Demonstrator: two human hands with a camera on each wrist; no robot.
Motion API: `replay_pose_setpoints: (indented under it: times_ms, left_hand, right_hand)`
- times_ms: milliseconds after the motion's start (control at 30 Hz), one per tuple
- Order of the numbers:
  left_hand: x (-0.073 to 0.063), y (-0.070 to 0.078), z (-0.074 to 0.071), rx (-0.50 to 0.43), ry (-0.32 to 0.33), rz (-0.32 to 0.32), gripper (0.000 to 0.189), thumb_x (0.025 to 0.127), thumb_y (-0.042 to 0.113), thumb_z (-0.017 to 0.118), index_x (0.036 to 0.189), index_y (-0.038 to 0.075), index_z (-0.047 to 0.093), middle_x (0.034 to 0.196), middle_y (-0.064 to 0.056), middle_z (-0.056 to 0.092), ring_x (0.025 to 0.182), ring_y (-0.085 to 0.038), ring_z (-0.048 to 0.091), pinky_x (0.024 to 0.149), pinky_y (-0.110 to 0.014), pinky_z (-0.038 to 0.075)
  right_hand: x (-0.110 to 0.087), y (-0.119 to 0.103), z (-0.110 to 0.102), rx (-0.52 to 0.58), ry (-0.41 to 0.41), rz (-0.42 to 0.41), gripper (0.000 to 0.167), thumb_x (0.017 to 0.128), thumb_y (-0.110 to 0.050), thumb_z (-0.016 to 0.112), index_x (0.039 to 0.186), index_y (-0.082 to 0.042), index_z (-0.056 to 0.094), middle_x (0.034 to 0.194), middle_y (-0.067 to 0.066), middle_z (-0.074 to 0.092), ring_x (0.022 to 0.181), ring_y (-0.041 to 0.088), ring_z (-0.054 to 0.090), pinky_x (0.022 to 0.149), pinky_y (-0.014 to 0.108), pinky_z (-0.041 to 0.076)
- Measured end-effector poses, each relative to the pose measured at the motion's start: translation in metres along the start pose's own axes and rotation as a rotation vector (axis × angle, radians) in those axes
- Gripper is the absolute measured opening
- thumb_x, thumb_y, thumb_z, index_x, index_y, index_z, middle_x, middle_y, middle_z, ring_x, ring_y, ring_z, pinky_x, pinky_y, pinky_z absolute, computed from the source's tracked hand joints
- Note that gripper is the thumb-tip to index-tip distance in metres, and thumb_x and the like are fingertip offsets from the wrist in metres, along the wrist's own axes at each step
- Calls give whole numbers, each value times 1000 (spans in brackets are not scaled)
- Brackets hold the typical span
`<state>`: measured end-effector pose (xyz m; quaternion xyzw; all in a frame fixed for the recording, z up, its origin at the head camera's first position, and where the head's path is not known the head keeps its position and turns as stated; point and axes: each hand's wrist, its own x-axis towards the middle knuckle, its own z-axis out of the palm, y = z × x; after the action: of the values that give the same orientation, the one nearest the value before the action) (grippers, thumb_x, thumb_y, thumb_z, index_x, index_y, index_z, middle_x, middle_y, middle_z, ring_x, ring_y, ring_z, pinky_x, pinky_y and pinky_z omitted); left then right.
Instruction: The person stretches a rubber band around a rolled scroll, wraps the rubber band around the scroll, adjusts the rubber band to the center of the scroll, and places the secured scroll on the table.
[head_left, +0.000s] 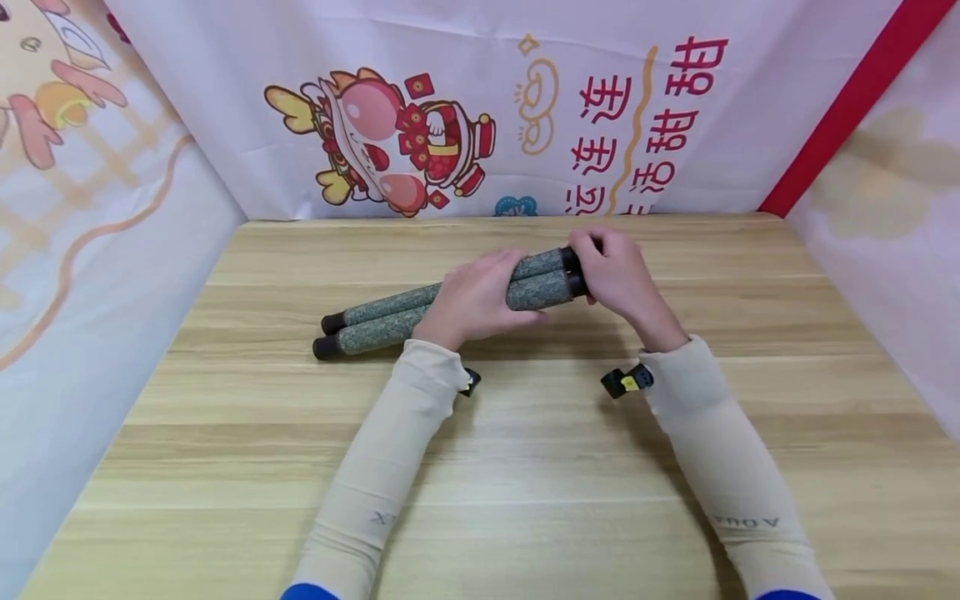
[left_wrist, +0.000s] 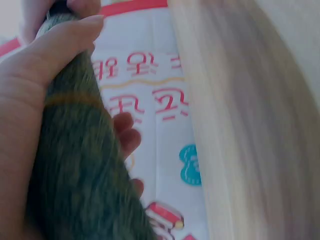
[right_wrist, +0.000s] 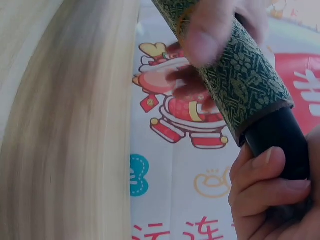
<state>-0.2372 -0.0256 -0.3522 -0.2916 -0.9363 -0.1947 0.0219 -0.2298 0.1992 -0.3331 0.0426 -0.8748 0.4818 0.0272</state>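
A scroll (head_left: 382,329) in green patterned cloth, rolled into two parallel rolls with dark end knobs, slants across the far half of the table. My left hand (head_left: 480,300) grips it past the middle, thumb on the near side and fingertips (left_wrist: 127,140) showing beyond it in the left wrist view. With curled fingers my right hand (head_left: 615,267) holds the black knobs (right_wrist: 280,140) at the scroll's right end. A thin brownish band (left_wrist: 75,98) runs round the cloth near my left thumb. The left-end knobs (head_left: 326,346) stick out uncovered.
The wood-grain table (head_left: 525,483) runs back to a white printed cloth (head_left: 480,42) with a cartoon dragon and red characters. Similar cloths flank both sides. Small black wrist cameras (head_left: 628,381) sit at the cuffs of the beige sleeves (head_left: 705,408).
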Motion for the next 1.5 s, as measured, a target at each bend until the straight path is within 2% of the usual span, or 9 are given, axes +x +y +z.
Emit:
replay_pose_setpoints:
  times_ms: [133, 300, 400, 633, 700, 867, 967, 1267, 1500]
  left_hand:
    - [-3, -12, -5, -35, -76, -50, 86, 83, 54, 84, 154, 20, 49, 148, 0, 62, 133, -22, 61, 108, -49, 53]
    - [-6, -21, -15, -27, -155, -102, 94, 82, 54, 85, 159, 18, 45, 157, -4, 56, 143, -28, 55, 113, -53, 50]
    - [-7, -21, -16, -4, -144, -96, 95, 82, 57, 85, 159, 18, 46, 157, -4, 56, 144, -27, 55, 114, -52, 49]
    - [-2, -10, -7, -41, 0, -7, 91, 79, 72, 78, 149, 19, 54, 141, -1, 65, 124, -20, 63, 103, -47, 55]
    - [-1, -12, -7, -58, -15, -17, 91, 80, 70, 80, 149, 18, 54, 142, -2, 65, 126, -22, 63, 104, -47, 55]
    - [-7, -28, -14, -93, -129, -104, 97, 80, 59, 86, 158, 15, 48, 156, -6, 57, 143, -28, 55, 116, -51, 48]
    - [-9, -32, -19, -84, -170, -121, 96, 81, 53, 87, 159, 13, 46, 158, -7, 56, 144, -29, 54, 116, -52, 48]
    - [1, -19, -11, -28, -75, -25, 97, 80, 62, 83, 158, 15, 47, 158, -6, 55, 144, -29, 54, 114, -54, 49]
    - [-5, -40, -10, -49, -133, -117, 94, 79, 50, 87, 159, 19, 47, 157, -3, 56, 142, -28, 56, 112, -56, 50]
  right_hand:
    - [1, 2, -3, 29, -4, 28, 41, 109, -37, 43, 114, -7, 70, 97, 19, 61, 53, 19, 55, 46, 32, 52]
    - [3, 4, -8, 30, -18, 48, 44, 110, -42, 42, 119, -7, 68, 100, 18, 59, 56, 18, 56, 47, 30, 52]
    - [2, 2, -9, 25, -4, 52, 46, 110, -44, 41, 117, -7, 68, 98, 17, 58, 56, 18, 55, 46, 30, 51]
    - [0, -4, -7, 20, 5, 26, 45, 110, -43, 42, 117, -7, 68, 97, 18, 59, 53, 18, 55, 45, 31, 52]
    - [2, -3, -6, 24, 1, 18, 44, 110, -43, 42, 118, -8, 68, 98, 19, 59, 54, 19, 56, 45, 32, 52]
    - [5, 2, -8, 31, -16, 38, 45, 110, -45, 42, 117, -8, 67, 100, 17, 58, 57, 18, 56, 47, 30, 52]
    - [4, 5, -12, 20, -18, 46, 47, 110, -47, 41, 117, -8, 66, 98, 17, 58, 56, 19, 56, 47, 31, 52]
    - [0, -3, -15, 16, 13, 1, 46, 110, -45, 41, 110, -7, 66, 94, 17, 58, 51, 20, 54, 44, 33, 51]
    - [4, 5, -18, 25, 15, 25, 46, 110, -46, 43, 115, -8, 68, 97, 15, 58, 53, 17, 54, 45, 32, 51]
